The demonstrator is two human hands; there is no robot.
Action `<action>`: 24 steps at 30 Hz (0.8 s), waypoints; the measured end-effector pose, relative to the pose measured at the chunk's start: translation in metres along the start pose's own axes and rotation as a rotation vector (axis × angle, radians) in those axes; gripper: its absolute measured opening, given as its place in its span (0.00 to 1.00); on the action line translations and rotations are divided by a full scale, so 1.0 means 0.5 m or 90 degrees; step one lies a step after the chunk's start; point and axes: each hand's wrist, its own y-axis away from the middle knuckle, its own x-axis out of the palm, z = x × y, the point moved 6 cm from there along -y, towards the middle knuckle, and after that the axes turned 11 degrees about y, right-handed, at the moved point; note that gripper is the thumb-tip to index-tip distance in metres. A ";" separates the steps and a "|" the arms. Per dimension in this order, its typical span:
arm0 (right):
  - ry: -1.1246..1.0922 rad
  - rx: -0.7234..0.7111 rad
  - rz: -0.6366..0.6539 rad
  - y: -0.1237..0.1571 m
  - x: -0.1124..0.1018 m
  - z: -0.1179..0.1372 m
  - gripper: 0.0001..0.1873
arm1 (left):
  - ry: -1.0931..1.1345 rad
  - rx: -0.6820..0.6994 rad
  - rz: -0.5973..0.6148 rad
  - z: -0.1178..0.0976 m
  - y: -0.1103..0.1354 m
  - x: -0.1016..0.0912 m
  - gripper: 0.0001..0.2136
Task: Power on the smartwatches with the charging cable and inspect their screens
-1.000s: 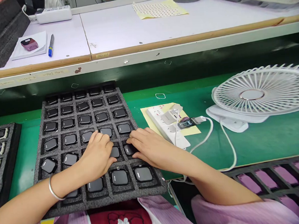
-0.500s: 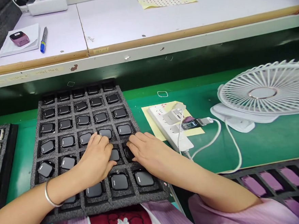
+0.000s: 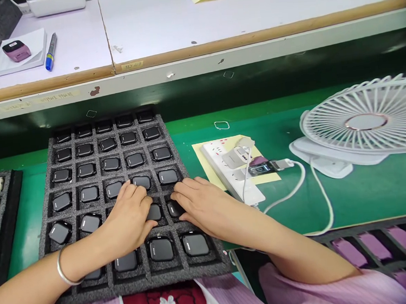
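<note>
A dark grey foam tray (image 3: 163,280) holds rows of black square smartwatch bodies, one in each visible cell. My left hand (image 3: 134,212) reaches over its middle, fingers curled and thumb bent, closed at the left edge of a smartwatch (image 3: 154,212) in the second row from the front. In the cell to the right, another smartwatch (image 3: 174,208) shows partly under my right hand (image 3: 196,201), whose fingers and thumb close around its right side. Both watches sit down in their cells. My left hand and forearm hide several other cells.
Right of the tray lie a white power strip (image 3: 225,169) with plugs and cables, and a white clip fan (image 3: 368,122). Another foam tray (image 3: 13,216) stands at far left; one with purple pieces (image 3: 374,244) is at lower right. A raised shelf (image 3: 187,28) runs along the back.
The view has shifted slightly, so the shelf items and left tray sit a little further left. Both hands stay at the same two cells, with hardly any movement.
</note>
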 end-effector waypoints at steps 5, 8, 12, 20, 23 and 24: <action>-0.023 0.011 0.001 0.000 0.000 -0.004 0.10 | -0.017 0.007 -0.001 -0.003 0.000 -0.002 0.11; -0.041 0.014 0.018 -0.002 0.001 -0.004 0.10 | -0.017 0.006 0.004 -0.002 0.001 0.000 0.11; -0.053 0.022 0.030 -0.002 0.003 -0.002 0.11 | -0.029 -0.014 0.018 0.002 -0.001 0.007 0.14; -0.136 0.073 0.032 0.008 -0.017 -0.007 0.15 | -0.124 -0.016 -0.061 0.036 0.089 -0.101 0.20; -0.132 0.060 0.001 -0.029 -0.043 0.028 0.11 | -0.098 -0.047 -0.065 0.086 0.164 -0.123 0.12; -0.132 0.043 -0.009 -0.048 -0.050 0.048 0.11 | -0.087 -0.061 -0.064 0.104 0.185 -0.123 0.12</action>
